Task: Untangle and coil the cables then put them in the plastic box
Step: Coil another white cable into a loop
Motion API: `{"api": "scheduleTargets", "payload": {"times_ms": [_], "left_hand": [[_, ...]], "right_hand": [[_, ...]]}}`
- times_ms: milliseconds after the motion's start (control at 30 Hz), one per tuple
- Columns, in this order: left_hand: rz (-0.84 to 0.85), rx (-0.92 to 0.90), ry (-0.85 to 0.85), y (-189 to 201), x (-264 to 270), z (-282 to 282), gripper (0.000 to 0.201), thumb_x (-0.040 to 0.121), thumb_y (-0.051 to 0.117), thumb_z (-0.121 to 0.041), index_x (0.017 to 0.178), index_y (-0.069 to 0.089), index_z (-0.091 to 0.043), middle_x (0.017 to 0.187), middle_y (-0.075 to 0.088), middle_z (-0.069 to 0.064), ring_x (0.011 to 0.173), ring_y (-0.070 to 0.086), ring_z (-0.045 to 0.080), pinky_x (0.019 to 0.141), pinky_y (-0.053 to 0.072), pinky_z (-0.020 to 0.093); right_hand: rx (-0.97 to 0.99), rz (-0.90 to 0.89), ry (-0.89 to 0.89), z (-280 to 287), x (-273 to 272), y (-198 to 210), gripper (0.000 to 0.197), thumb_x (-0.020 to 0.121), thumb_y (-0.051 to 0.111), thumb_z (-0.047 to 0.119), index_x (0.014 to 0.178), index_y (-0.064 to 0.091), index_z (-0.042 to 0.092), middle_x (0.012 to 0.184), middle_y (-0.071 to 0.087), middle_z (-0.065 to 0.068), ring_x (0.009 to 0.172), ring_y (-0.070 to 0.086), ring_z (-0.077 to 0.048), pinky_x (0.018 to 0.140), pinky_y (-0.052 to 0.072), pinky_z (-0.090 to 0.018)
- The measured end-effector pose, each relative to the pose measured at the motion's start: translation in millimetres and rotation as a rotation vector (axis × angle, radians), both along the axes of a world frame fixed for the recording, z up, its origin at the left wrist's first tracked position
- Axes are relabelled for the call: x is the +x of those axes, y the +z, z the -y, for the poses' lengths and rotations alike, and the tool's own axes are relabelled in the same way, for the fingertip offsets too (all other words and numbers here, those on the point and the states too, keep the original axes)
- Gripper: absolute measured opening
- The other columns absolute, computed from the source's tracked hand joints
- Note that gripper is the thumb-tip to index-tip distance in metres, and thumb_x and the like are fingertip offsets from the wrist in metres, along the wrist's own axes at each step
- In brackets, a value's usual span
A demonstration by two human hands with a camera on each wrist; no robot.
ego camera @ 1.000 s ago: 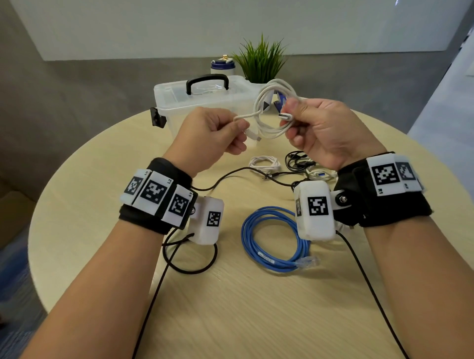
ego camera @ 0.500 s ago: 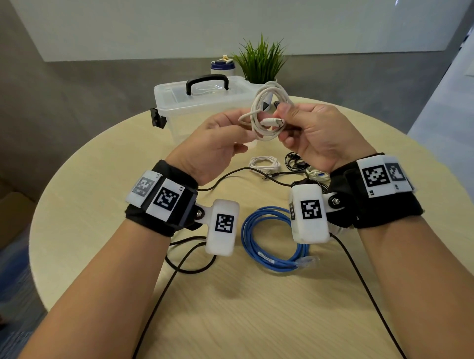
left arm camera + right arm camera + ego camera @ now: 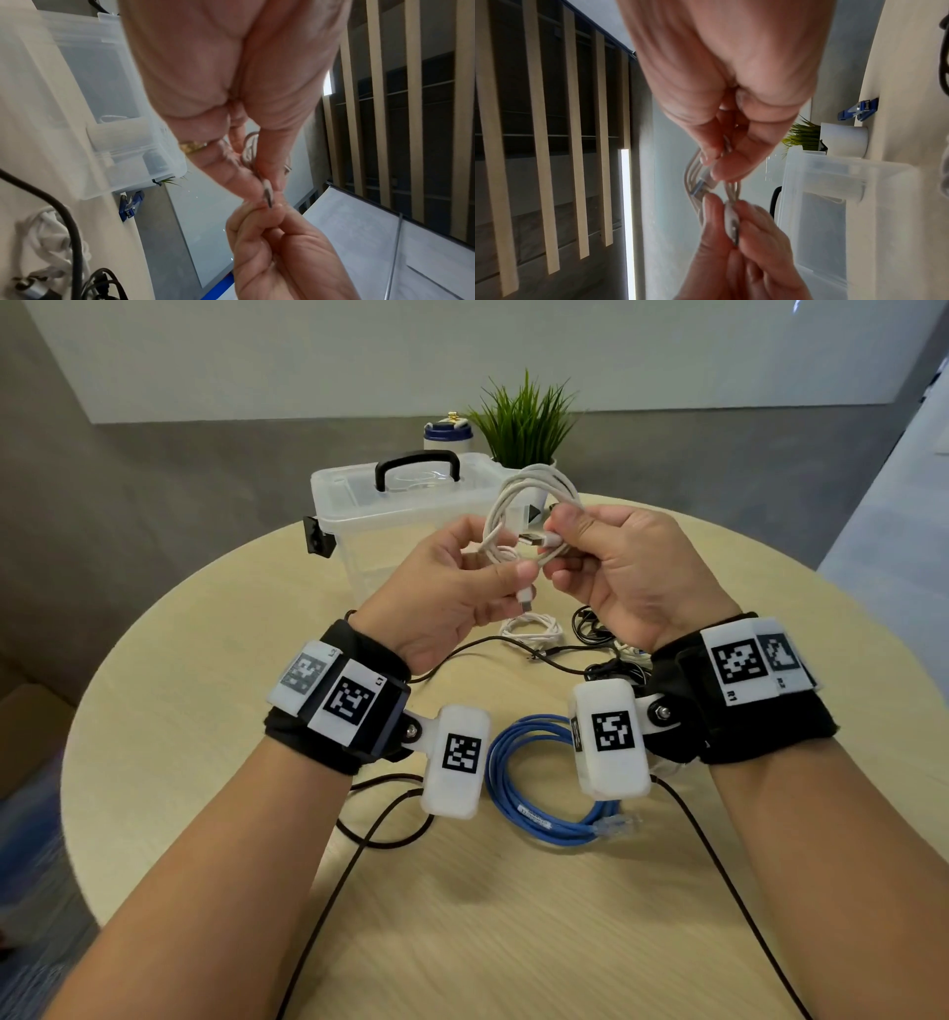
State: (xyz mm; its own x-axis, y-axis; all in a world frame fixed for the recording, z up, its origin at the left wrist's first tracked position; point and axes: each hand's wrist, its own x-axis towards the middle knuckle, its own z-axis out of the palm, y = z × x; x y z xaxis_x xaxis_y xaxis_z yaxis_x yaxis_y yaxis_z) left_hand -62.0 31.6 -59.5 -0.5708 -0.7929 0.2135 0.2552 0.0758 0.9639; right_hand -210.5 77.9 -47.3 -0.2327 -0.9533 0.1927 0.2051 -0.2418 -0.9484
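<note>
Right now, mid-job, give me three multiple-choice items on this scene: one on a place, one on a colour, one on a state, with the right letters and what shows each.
1. Where does the coiled blue cable lie?
A. in the plastic box
B. on the table, near the wrists
C. in the left hand

2. What colour is the cable held up between the hands?
A. white
B. black
C. blue

3. How is the plastic box now?
A. lid off
B. lying on its side
C. lid on, handle up

Answers:
1 B: the coil lies flat on the table.
2 A: the left hand and the right hand both pinch the white cable.
3 C: the box stands upright with its lid on and black handle raised.
</note>
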Motion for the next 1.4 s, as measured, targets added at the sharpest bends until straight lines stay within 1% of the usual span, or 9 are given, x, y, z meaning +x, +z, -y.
{"api": "scheduleTargets", "payload": {"times_ms": [200, 367, 533, 700, 900, 1000, 1100, 1300, 1400], "left_hand": [[0.106, 0.019, -0.077, -1.5, -1.6, -3.5, 0.029, 0.077, 0.065, 0.008, 0.094, 0.052, -0.012, 0.068, 0.066, 0.003, 0.058, 0.064, 0.012, 0.053, 0.053, 0.02], [0.369, -0.165, -0.101, -3.7, 4.0, -0.4, 0.018, 0.074, 0.071, 0.006, 0.076, 0.058, -0.008, 0.062, 0.059, 0.003, 0.052, 0.051, 0.01, 0.052, 0.044, 0.018], [0.469, -0.186, -0.237, -0.1, 8.0, -4.2, 0.018, 0.066, 0.072, -0.003, 0.074, 0.057, -0.004, 0.056, 0.06, -0.004, 0.049, 0.049, 0.008, 0.049, 0.042, 0.016], [0.52, -0.203, -0.16, 2.2, 12.9, -1.8, 0.017, 0.07, 0.073, -0.001, 0.073, 0.056, -0.007, 0.066, 0.058, 0.013, 0.047, 0.05, 0.01, 0.048, 0.044, 0.017], [0.434, -0.22, 0.164, -1.0, 10.3, 5.5, 0.011, 0.076, 0.073, -0.002, 0.076, 0.063, -0.002, 0.079, 0.054, 0.024, 0.049, 0.05, 0.01, 0.047, 0.046, 0.016], [0.349, -0.155, 0.152, -3.4, 4.3, 2.9, 0.01, 0.082, 0.067, 0.002, 0.091, 0.065, 0.005, 0.074, 0.062, 0.016, 0.05, 0.06, 0.006, 0.051, 0.051, 0.015], [0.225, -0.066, 0.103, -4.7, 1.4, 0.8, 0.012, 0.082, 0.063, 0.008, 0.093, 0.065, 0.006, 0.068, 0.069, 0.006, 0.059, 0.066, 0.009, 0.057, 0.053, 0.016], [0.099, 0.093, 0.04, 1.6, 1.5, -4.0, 0.015, 0.091, 0.057, -0.009, 0.097, 0.063, 0.003, 0.082, 0.069, 0.013, 0.072, 0.07, 0.015, 0.065, 0.057, 0.018], [0.085, 0.069, 0.079, 0.8, -1.5, -5.6, 0.014, 0.092, 0.055, -0.004, 0.104, 0.06, 0.002, 0.085, 0.069, 0.013, 0.068, 0.07, 0.014, 0.061, 0.056, 0.018]], "right_hand": [[0.002, 0.054, -0.018, -1.4, 0.0, 1.5, 0.014, 0.093, 0.057, 0.011, 0.085, 0.062, 0.001, 0.063, 0.062, -0.004, 0.05, 0.056, -0.011, 0.048, 0.049, -0.018], [0.007, 0.026, -0.017, -1.3, 0.6, 0.1, 0.012, 0.093, 0.057, 0.008, 0.085, 0.062, 0.0, 0.065, 0.061, -0.007, 0.049, 0.055, -0.011, 0.047, 0.049, -0.018], [-0.009, 0.012, -0.009, -2.4, -1.9, 2.1, 0.01, 0.093, 0.057, 0.008, 0.089, 0.063, 0.001, 0.07, 0.061, -0.008, 0.054, 0.056, -0.01, 0.05, 0.049, -0.019], [-0.011, 0.027, -0.007, -2.4, -1.0, 1.9, 0.011, 0.094, 0.056, 0.009, 0.088, 0.063, 0.002, 0.068, 0.061, -0.007, 0.053, 0.056, -0.01, 0.05, 0.049, -0.019], [0.019, 0.057, 0.038, -1.7, 2.1, 0.9, 0.018, 0.095, 0.055, 0.013, 0.082, 0.06, 0.002, 0.063, 0.06, -0.005, 0.049, 0.053, -0.009, 0.045, 0.046, -0.016], [0.023, 0.047, 0.047, -2.2, 2.0, 1.7, 0.018, 0.095, 0.055, 0.013, 0.082, 0.061, 0.002, 0.063, 0.06, -0.004, 0.048, 0.053, -0.009, 0.044, 0.046, -0.016], [0.026, 0.037, 0.029, -2.0, -0.7, 1.4, 0.018, 0.094, 0.055, 0.013, 0.081, 0.061, 0.002, 0.061, 0.061, -0.003, 0.049, 0.053, -0.009, 0.044, 0.047, -0.016], [0.063, -0.035, 0.018, -0.5, -3.7, -1.8, 0.016, 0.094, 0.057, 0.011, 0.084, 0.062, -0.001, 0.06, 0.059, -0.004, 0.048, 0.054, -0.01, 0.044, 0.048, -0.017], [0.078, -0.058, 0.026, -0.3, -2.5, -3.3, 0.015, 0.093, 0.058, 0.011, 0.084, 0.064, 0.001, 0.063, 0.059, -0.007, 0.047, 0.053, -0.01, 0.043, 0.048, -0.017]]}}
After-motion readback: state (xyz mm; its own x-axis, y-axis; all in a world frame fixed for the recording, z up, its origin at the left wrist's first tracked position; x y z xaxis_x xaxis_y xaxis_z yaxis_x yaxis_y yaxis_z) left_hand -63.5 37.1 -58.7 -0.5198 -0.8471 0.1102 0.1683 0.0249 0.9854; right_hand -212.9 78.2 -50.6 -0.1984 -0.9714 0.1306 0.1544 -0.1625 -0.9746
